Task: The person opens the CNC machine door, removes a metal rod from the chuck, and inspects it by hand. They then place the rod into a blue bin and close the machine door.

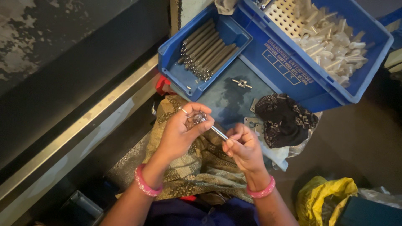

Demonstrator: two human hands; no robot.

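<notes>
Crowded blue crates [289,71] ahead, left hand [180,132] and right hand [245,146] both clamped on metal shaft [218,132].

Left hand [181,129] hides most of the metal part [197,119] — large blue crate [293,71] cut off at top.

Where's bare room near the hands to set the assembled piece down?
The blue surface between the small tray of metal rods and the black patterned cloth is mostly bare, bar one small metal fitting. Both bins are crowded, the large crate with white parts.
</notes>
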